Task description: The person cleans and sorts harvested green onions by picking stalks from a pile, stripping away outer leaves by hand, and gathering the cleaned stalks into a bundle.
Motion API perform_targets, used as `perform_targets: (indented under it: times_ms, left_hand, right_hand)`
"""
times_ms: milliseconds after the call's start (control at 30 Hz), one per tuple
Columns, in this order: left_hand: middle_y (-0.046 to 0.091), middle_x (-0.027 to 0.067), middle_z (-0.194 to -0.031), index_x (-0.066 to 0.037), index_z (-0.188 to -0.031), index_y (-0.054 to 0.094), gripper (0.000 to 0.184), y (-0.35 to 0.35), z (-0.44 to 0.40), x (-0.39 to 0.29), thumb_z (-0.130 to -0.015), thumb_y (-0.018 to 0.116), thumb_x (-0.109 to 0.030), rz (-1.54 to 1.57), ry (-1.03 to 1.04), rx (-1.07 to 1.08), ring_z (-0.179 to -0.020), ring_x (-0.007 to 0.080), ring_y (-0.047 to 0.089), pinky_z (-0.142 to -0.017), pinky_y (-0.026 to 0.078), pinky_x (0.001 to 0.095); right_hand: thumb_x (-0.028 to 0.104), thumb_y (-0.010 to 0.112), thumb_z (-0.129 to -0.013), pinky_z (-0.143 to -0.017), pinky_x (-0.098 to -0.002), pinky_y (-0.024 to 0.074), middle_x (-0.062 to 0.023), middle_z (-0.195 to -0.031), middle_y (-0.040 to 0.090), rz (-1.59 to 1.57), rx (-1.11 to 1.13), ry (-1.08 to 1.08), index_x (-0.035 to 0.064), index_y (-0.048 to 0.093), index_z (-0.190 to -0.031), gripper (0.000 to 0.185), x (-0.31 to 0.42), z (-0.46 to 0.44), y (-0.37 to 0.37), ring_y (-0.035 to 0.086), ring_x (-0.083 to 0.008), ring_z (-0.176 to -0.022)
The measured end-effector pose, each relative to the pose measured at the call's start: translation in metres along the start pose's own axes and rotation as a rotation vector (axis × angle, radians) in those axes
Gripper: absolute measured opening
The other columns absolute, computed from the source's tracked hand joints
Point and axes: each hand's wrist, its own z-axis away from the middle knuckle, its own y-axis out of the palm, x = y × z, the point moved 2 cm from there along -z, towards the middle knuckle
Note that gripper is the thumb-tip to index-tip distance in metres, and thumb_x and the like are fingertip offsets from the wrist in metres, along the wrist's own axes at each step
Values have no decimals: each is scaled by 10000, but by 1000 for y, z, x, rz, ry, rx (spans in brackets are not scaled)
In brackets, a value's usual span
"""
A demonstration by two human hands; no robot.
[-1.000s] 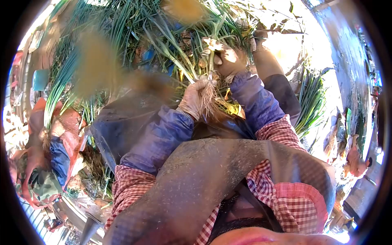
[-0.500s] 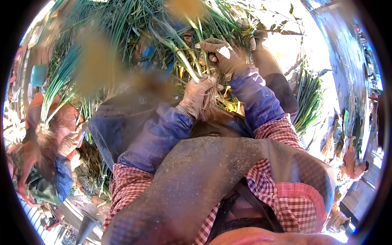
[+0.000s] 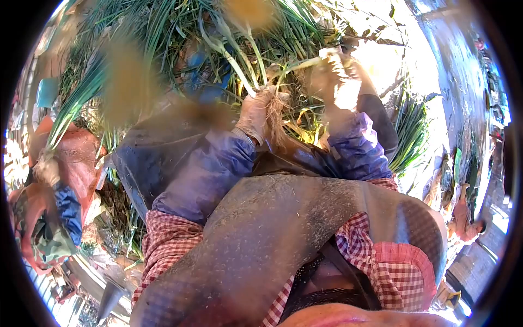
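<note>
My left hand (image 3: 255,113), in a pale glove, is closed round the root ends of several green onions (image 3: 240,72). Their white stems point up and away, and a tuft of brown roots (image 3: 276,115) hangs beside the fingers. To the right, my right hand (image 3: 336,82) is smeared by motion. A pale leaf or stalk (image 3: 303,64) stretches from near the onions toward its fingertips; whether the fingers grip it is too blurred to tell. Yellow leaves (image 3: 306,133) lie below, between the two hands.
A large heap of green onions (image 3: 158,32) spreads across the top. Another bunch (image 3: 412,131) lies at the right. At the left, a co-worker's gloved hand (image 3: 47,170) is at the base of some onions. Another person (image 3: 464,220) is at the far right. Blurry spots cover parts of the view.
My right hand has moved away to the right from the stems and is now blurred. My left hand keeps its hold, slightly shifted. The co-worker's hand at the left has shifted too.
</note>
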Motion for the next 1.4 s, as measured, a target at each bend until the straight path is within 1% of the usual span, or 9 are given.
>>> perform_targets:
  times_ms: [333, 433, 600, 700, 933, 1133, 1267, 1333, 1400]
  left_hand:
    - [640, 128, -814, -8, -973, 534, 143, -16, -11, 4, -853, 569, -78, -110, -143, 53, -669, 175, 617, -607, 522, 243]
    - [630, 100, -871, -24, -975, 534, 139, -15, -12, -15, -853, 576, -73, -314, 242, -202, -730, 166, 606, -676, 511, 280]
    - [627, 130, -865, -59, -1063, 520, 173, 25, 11, -42, -892, 513, -87, -16, 90, -93, -645, 164, 563, -661, 505, 312]
    - [614, 108, -861, -78, -1148, 508, 280, -2, -8, -24, -871, 520, -48, 149, 9, -15, -637, 157, 539, -685, 488, 324]
    - [609, 97, -894, -79, -1163, 501, 316, -2, -14, -16, -852, 539, -39, 202, -29, 77, -683, 153, 561, -645, 502, 299]
    - [624, 138, -946, -3, -1101, 521, 268, -6, -16, -4, -839, 466, -1, 187, -65, -35, -841, 213, 618, -704, 534, 289]
    - [623, 130, -952, 23, -1036, 548, 218, -10, -24, 3, -832, 474, 4, 186, -81, 1, -874, 221, 612, -725, 520, 277]
    - [624, 123, -938, 13, -1013, 554, 203, -8, -27, 3, -819, 496, 23, 171, -11, -43, -890, 223, 611, -739, 515, 276]
    - [618, 118, -938, 3, -973, 562, 174, -9, -29, 3, -811, 513, 39, 166, -27, -38, -908, 230, 609, -760, 514, 294]
  right_hand:
    - [259, 635, -827, -721, -324, 494, -73, -940, 645, 733, 631, 314, 49, 609, -1060, 315, -96, 7, -21, 615, -211, -772]
    - [403, 583, -828, -767, -380, 489, -116, -1058, 629, 1875, 1347, 295, 75, 530, -1213, 508, -134, 29, -47, 635, -266, -833]
    - [387, 585, -805, -831, -407, 461, -139, -1105, 600, 1504, 1628, 441, 100, 512, -1214, 505, -131, 39, -71, 575, -301, -990]
    - [296, 629, -805, -819, -353, 486, -77, -1173, 572, 875, 672, 316, 130, 498, -1247, 490, -134, -31, -69, 576, -194, -965]
    - [278, 411, -937, -886, -311, 436, -59, -1200, 527, 1666, 689, -720, 113, 507, -1204, 329, -73, -112, 24, 532, -187, -1035]
    - [189, 589, -791, -776, -352, 486, -150, -976, 615, 1863, 611, 695, 31, 578, -1071, 321, -127, -126, -75, 597, -263, -880]
    - [185, 616, -760, -726, -333, 491, -107, -899, 609, 2273, 1216, 290, 43, 612, -958, 244, -96, -140, -87, 589, -236, -801]
    - [229, 619, -764, -716, -321, 488, -69, -844, 593, 532, 487, 627, 63, 606, -896, 213, -92, -130, -105, 569, -207, -745]
    - [210, 621, -788, -806, -323, 479, -59, -856, 603, 447, 627, 644, 64, 611, -886, 177, -60, -80, -50, 579, -162, -865]
